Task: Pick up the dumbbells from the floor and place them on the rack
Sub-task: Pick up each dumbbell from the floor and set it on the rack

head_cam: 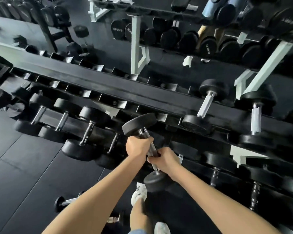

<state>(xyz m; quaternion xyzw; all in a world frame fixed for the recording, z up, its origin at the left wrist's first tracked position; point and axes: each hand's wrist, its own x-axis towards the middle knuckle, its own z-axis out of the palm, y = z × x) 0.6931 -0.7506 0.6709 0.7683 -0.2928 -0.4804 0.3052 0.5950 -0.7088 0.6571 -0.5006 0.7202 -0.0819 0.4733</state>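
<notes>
Fingers point(139, 143) of the left hand point(137, 146) wrap tight round the upper part of a dumbbell point(148, 149) handle, and the right hand point(164, 160) is clamped on the same handle just below it, the two hands nearly touching. This dumbbell has a knurled chrome handle and two round black heads. Its long axis runs tilted: the far head is raised and points up and slightly left toward the rack point(118, 89), the near head hangs lower, toward the person. It is held clear of the floor point(24, 166), in front of the rack's front edge, with the far head just short of the empty cradles on the top rail. Other black dumbbells rest on the rack to either side. A small dumbbell point(64, 202) lies on the floor near the lower left, beside the left forearm. White shoes point(139, 193) show below the near head.
</notes>
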